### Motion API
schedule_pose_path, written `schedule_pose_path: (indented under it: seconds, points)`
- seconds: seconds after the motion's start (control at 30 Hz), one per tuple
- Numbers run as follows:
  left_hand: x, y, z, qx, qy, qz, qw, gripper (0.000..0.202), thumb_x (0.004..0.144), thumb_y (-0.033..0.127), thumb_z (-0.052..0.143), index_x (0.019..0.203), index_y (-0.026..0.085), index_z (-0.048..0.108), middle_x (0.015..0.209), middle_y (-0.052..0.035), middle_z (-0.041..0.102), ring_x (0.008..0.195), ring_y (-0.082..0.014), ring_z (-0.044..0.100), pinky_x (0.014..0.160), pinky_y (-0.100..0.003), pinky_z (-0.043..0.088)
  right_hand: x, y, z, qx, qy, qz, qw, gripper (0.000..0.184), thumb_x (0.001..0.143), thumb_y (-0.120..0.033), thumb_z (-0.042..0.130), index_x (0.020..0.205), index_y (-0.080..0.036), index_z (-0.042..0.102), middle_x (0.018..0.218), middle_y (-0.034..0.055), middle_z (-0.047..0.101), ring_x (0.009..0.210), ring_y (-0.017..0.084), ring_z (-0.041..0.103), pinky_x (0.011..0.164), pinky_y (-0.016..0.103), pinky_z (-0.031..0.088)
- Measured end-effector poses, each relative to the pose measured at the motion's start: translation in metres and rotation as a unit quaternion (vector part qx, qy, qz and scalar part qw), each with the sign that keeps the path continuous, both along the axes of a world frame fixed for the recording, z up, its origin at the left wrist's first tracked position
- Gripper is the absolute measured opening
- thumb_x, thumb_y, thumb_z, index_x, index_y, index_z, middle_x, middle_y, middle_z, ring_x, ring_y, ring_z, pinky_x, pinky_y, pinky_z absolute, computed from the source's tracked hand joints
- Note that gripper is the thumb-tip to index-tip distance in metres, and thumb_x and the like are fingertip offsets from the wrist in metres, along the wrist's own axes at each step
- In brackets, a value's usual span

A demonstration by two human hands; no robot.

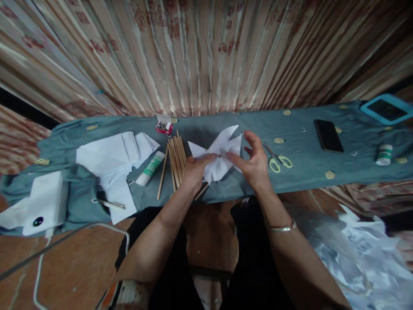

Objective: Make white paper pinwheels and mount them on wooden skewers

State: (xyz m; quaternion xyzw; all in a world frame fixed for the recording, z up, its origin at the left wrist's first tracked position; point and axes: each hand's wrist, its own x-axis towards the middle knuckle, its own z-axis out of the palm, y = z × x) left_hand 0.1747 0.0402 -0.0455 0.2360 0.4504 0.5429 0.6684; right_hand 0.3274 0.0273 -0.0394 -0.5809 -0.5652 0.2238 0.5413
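A white paper pinwheel [222,140] with pointed blades is held just above the cloth-covered table, a small metal pin at its centre. My left hand [194,170] grips its left side, thumb pressed beside the pin; its other fingers are largely hidden below. On the other side, my right hand [256,165] has its thumb on the paper near the centre, with the index finger raised off it. Part of a wooden stick [201,191] shows under the pinwheel. Several wooden sticks [176,157] lie left of it, near an open red box of pins [164,126].
Left are paper sheets [106,155], a glue stick [151,168], a pen [111,204] and a white power bank [45,202] with a cable. Right are scissors [277,159], a phone [328,135], a green-white cap [383,155] and a blue-framed tablet [387,108]. A plastic bag [358,254] holds white paper shapes.
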Motion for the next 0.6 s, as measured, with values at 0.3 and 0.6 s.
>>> schedule_pose_path:
  seconds: [0.3, 0.6]
  points:
    - [0.004, -0.002, 0.001, 0.033, 0.041, 0.011, 0.999, 0.025, 0.045, 0.022, 0.086, 0.063, 0.013, 0.070, 0.061, -0.0005, 0.069, 0.056, -0.0134, 0.061, 0.059, -0.026, 0.048, -0.012, -0.018, 0.003, 0.069, -0.229, 0.024, 0.971, 0.016, 0.088, -0.035, 0.058, 0.089, -0.021, 0.067, 0.155, 0.0064, 0.030, 0.140, 0.033, 0.033, 0.109, 0.054, 0.034]
    - [0.004, -0.002, 0.000, 0.051, 0.089, 0.003, 0.995, 0.018, 0.050, 0.021, 0.082, 0.061, 0.014, 0.070, 0.058, 0.0011, 0.066, 0.054, -0.0130, 0.059, 0.056, -0.025, 0.045, -0.012, -0.014, -0.005, 0.036, -0.242, 0.042, 0.969, 0.017, 0.086, -0.036, 0.060, 0.091, -0.021, 0.065, 0.158, 0.0078, 0.026, 0.143, 0.032, 0.029, 0.111, 0.052, 0.034]
